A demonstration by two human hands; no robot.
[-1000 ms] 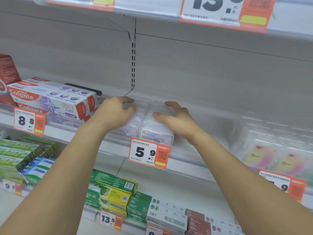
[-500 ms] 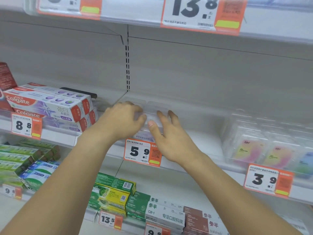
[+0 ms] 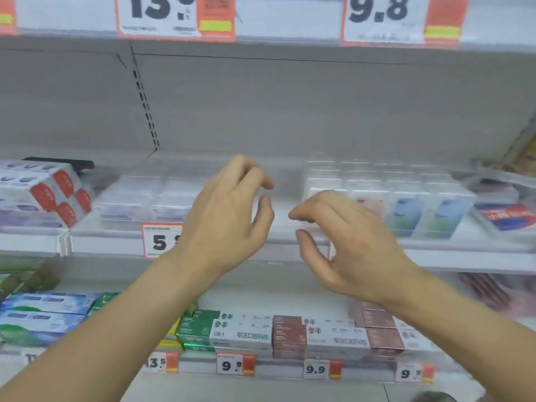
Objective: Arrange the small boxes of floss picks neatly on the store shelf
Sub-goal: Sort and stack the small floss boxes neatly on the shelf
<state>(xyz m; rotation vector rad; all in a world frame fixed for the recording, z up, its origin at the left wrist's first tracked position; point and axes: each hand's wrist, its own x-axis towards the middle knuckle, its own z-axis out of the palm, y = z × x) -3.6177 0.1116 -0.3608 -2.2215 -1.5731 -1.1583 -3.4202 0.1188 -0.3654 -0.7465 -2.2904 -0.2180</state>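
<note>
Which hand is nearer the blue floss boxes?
Right. The right hand hangs just left of the blue floss boxes; the left hand is farther left.

The white shelf [image 3: 284, 219] carries clear floss pick boxes [image 3: 145, 198], toothpaste cartons [image 3: 43, 195] at its left end

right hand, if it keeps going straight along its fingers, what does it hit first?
Right hand points up-left toward the left hand; its fingertips would likely meet that first. Depth is unclear, so it might pass onto bare shelf instead.
</note>
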